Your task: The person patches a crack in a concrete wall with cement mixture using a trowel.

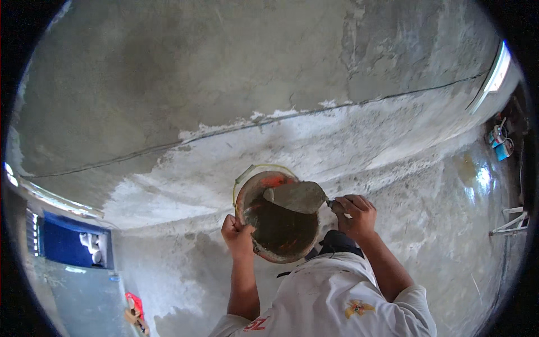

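A round bucket [254, 185] with an orange-red inner wall is held in front of my body, its mouth facing up. My left hand [238, 236] grips the bucket's left rim, thumb over the edge. Dark grey wet mortar [275, 227] coats the inside. My right hand [355, 216] is closed round the handle of a trowel [297, 196], at the bucket's right side. The trowel's blade lies over the bucket mouth and is smeared with grey mortar. A yellowish handle loop curves along the bucket's far rim.
Ahead rises a wall [224, 67], darker grey plaster above and paler below, with a thin cable [359, 103] across it. Blue-and-white cans [501, 141] stand at far right near a white metal frame [508, 221]. At left are a blue doorway [64, 238] and a red item [135, 303].
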{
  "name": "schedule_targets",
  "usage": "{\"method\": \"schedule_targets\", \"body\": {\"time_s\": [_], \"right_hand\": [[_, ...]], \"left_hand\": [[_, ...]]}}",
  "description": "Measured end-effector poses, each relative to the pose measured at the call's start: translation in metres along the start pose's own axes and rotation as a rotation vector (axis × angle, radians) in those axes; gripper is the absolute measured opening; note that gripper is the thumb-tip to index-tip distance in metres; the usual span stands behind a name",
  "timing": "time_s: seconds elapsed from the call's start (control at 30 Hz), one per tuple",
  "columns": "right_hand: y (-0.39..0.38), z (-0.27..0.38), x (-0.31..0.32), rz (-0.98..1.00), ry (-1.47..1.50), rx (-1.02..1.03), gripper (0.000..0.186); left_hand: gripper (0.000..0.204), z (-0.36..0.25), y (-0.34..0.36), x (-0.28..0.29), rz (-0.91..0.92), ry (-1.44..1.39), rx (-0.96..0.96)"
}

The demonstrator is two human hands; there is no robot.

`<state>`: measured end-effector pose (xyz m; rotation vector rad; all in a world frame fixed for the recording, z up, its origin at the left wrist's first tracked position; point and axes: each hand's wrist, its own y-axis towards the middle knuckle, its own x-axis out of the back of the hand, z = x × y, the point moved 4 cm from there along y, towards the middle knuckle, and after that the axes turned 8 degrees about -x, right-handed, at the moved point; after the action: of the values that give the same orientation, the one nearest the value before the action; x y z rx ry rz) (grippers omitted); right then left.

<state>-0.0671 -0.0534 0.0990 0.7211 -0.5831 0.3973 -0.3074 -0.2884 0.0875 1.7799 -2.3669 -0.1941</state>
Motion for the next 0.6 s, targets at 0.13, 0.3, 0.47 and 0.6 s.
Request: {"method": "schedule_targets", "body": {"time_s": [0.13, 0.3, 0.47, 0.6], "right_hand": [[0.012, -0.021, 0.024, -0.049, 0.0, -0.002, 0.033], [0.048, -0.07, 0.039, -0.026, 0.06, -0.063, 0.038], [0.124, -0.136, 0.049, 0.131, 0.065, -0.015, 0.033], [0.188, -0.154, 0.06, 0.323, -0.089, 0.039, 0.024]], "left_hand": [[0.04, -0.001, 0.002, -0.024, -0.042, -0.014, 0.043], [0.041, 0.002, 0.011, -0.051, -0.103, -0.054, 0.04], [0.039, 0.016, 0.007, -0.071, -0.186, -0.031, -0.005], [0.04, 0.002, -0.002, -0.091, -0.289, 0.056, 0.025]]}}
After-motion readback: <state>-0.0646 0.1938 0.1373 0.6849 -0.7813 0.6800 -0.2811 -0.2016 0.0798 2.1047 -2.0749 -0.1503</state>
